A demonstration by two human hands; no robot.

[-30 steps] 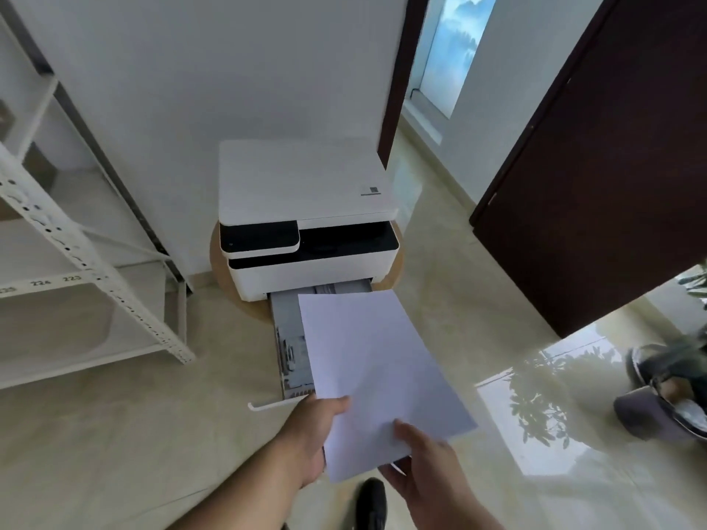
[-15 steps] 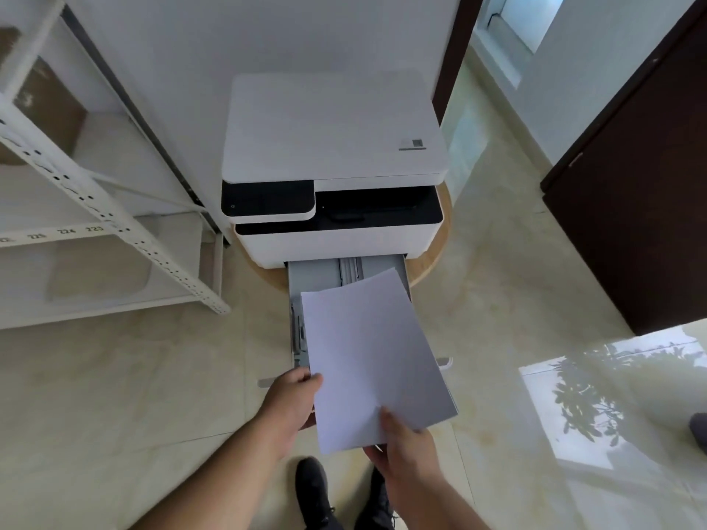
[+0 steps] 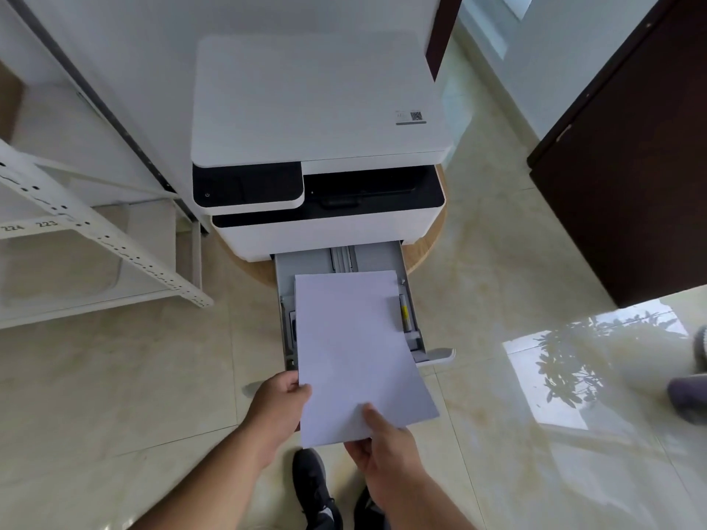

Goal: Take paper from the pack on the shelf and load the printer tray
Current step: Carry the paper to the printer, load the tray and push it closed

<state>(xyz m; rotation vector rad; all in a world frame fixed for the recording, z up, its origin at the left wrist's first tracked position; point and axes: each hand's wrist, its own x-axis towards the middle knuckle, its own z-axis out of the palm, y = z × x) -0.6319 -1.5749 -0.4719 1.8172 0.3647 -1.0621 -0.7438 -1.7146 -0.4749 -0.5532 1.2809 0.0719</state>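
Note:
A thin stack of white paper (image 3: 352, 346) hangs over the pulled-out grey printer tray (image 3: 378, 258), its far edge lying inside the tray and roughly square with it. My left hand (image 3: 281, 403) pinches the paper's near left edge. My right hand (image 3: 382, 441) grips the near bottom edge, thumb on top. The white and black printer (image 3: 317, 120) stands on a low round wooden stand (image 3: 424, 254) against the wall. The tray's floor under the sheets is hidden. The paper pack is not in view.
A white metal shelf rack (image 3: 99, 231) stands at the left, close to the printer. A dark wooden door (image 3: 631, 166) is at the right. My black shoes (image 3: 317, 487) are on the glossy tiled floor below the hands. A grey object (image 3: 688, 395) sits at the right edge.
I have come closer to the printer. The paper has turned from skewed to nearly straight and its far edge has gone further into the tray. Both hands keep their hold.

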